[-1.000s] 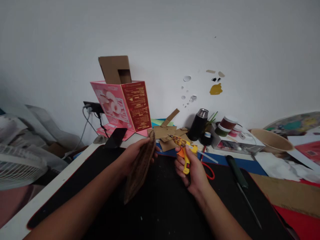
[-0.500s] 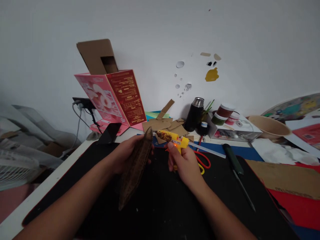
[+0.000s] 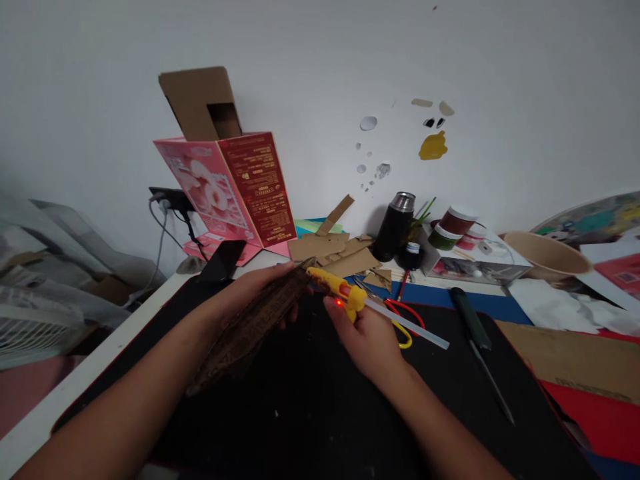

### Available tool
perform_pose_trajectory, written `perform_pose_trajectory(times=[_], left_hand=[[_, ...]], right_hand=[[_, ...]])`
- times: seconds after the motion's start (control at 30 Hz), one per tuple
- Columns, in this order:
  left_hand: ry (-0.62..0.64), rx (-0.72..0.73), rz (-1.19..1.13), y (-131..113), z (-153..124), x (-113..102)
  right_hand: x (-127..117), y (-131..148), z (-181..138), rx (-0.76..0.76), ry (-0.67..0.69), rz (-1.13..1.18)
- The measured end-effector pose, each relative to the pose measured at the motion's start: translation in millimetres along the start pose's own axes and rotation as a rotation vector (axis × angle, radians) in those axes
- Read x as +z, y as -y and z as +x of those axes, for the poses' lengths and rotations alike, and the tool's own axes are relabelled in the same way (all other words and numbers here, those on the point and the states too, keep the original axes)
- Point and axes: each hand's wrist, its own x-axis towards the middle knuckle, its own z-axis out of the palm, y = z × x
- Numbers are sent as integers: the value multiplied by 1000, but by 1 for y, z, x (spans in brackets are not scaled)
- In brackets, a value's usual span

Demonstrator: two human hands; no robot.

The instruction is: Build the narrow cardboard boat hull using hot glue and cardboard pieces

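Observation:
My left hand (image 3: pixel 260 283) is closed around a long brown cardboard piece (image 3: pixel 250 327) with a pointed tip, held tilted above the black mat (image 3: pixel 310 413). In my right hand (image 3: pixel 367 333) is a yellow hot glue gun (image 3: pixel 336 285), its red light glowing. A clear glue stick (image 3: pixel 415 325) juts out of the gun's back end. The gun's nozzle is at the upper tip of the cardboard piece; whether they touch I cannot tell. Scissors (image 3: pixel 404 333) with red and yellow handles lie on the mat behind my right hand.
Cardboard scraps (image 3: pixel 325 247) lie at the back, near a black thermos (image 3: pixel 395 227) and paint jars (image 3: pixel 457 223). A pink box (image 3: pixel 225 193) stands back left beside a phone (image 3: pixel 223 260). A green-handled pointed tool (image 3: pixel 470 319) rests on the right.
The cardboard piece has swung so its lower end points further left and it lies flatter. The glue gun has turned, its back end lower, with the nozzle still close to the tip.

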Motion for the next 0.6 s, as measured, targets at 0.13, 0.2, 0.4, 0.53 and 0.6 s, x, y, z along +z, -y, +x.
perform_pose_trajectory(times=[0.13,0.2,0.4,0.53,0.6], left_hand=[[-60,45,43,-10,-14,4],[-52,62,37,-11,-17,5],[-4,53,-10,-8,-17,-1],[22,56,-58,-7,-16,-4],[17,58,-110,-7,-16,-3]], right_hand=[[0,-1,1,-63,-3,-168],[1,-2,1,-88,4,-238],[2,-2,-2,-142,35,-345],[2,-2,-2,-152,37,-368],[1,-2,-2,-154,35,-369]])
